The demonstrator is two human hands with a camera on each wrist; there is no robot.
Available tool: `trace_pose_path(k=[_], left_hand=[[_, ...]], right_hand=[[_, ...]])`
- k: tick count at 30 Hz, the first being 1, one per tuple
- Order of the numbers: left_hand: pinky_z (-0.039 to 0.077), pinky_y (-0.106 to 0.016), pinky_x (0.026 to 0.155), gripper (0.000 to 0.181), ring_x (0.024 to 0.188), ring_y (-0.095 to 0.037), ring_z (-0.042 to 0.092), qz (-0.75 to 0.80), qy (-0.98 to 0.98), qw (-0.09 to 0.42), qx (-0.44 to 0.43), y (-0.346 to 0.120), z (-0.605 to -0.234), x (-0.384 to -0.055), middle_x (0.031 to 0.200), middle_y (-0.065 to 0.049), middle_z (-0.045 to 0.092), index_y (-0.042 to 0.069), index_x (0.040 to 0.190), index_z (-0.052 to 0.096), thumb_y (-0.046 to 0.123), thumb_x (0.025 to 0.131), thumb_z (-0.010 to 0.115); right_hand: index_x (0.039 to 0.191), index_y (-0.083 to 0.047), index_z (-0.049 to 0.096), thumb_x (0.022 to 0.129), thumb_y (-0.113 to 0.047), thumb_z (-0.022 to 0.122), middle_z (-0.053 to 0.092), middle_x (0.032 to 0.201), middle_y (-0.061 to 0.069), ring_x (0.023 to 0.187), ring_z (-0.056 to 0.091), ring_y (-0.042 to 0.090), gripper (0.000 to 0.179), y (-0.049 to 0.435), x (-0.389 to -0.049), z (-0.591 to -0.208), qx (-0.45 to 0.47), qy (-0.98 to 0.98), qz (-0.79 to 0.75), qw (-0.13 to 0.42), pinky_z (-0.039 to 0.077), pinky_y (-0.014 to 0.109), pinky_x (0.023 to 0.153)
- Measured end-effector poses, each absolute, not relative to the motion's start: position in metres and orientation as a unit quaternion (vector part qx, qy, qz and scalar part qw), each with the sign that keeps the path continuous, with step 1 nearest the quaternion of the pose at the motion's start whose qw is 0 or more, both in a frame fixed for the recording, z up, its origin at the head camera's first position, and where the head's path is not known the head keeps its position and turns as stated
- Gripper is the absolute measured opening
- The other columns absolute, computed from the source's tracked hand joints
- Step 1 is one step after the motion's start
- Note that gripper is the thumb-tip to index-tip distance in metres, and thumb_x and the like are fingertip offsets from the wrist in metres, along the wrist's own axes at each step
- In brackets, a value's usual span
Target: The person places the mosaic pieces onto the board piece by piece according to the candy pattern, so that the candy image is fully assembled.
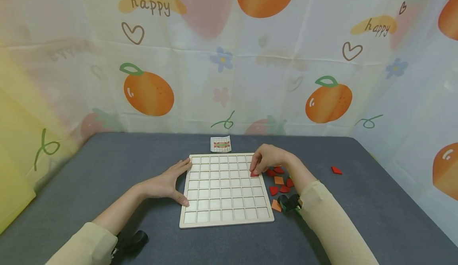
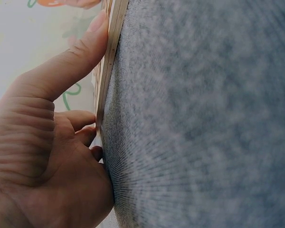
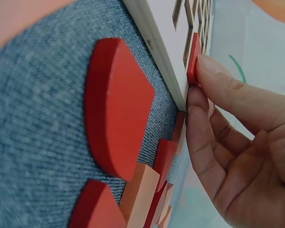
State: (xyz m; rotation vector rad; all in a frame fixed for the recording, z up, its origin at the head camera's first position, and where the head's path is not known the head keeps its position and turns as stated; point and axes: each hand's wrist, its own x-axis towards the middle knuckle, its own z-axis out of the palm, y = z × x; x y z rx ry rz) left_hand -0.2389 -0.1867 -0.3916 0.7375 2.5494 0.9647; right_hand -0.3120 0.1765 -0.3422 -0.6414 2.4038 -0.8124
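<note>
A pale wooden grid board (image 1: pixel 220 216) lies flat on the dark table. My left hand (image 1: pixel 162 183) rests against its left edge, fingers spread, with the thumb (image 2: pixel 80 57) on the frame in the left wrist view. At the board's right side, my right hand (image 1: pixel 268 158) pinches a red tile (image 1: pixel 254 174) between thumb and fingers, over a cell in the right column. In the right wrist view the red tile (image 3: pixel 194 59) stands right at the grid's surface. Beside the board lie several loose red tiles (image 3: pixel 118 109) and orange square tiles (image 1: pixel 278 180).
Behind the board lies a small pattern card (image 1: pixel 221 144) with a red and green figure on a grid. One red tile (image 1: pixel 336 170) sits apart at the far right of the table. A printed curtain (image 1: pixel 222 78) hangs behind the table.
</note>
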Motion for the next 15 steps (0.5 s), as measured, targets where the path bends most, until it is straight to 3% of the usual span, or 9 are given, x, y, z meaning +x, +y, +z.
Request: trace_pose_path(k=[9, 15], left_hand=[[0.008, -0.074, 0.115, 0.125, 0.152, -0.05, -0.003, 0.337, 0.891, 0.157, 0.26, -0.1865, -0.3901, -0.238, 0.167, -0.022, 0.001, -0.004, 0.156, 0.015, 0.042, 0.067, 0.089], [0.009, -0.074, 0.115, 0.125, 0.152, -0.05, -0.003, 0.336, 0.891, 0.156, 0.261, -0.1862, -0.3887, -0.2369, 0.167, -0.022, 0.001, -0.004, 0.156, 0.015, 0.042, 0.067, 0.089]], right_hand=[[0.095, -0.004, 0.076, 0.083, -0.003, 0.076, 0.073, 0.078, 0.005, 0.067, 0.064, 0.011, 0.012, 0.1772, -0.3112, -0.3423, -0.243, 0.885, -0.304, 0.256, 0.055, 0.026, 0.07], [0.1, -0.005, 0.075, 0.085, -0.004, 0.072, 0.074, 0.087, 0.006, 0.077, 0.069, 0.016, 0.015, 0.1816, -0.3097, -0.3385, -0.219, 0.885, -0.327, 0.248, 0.058, 0.031, 0.076]])
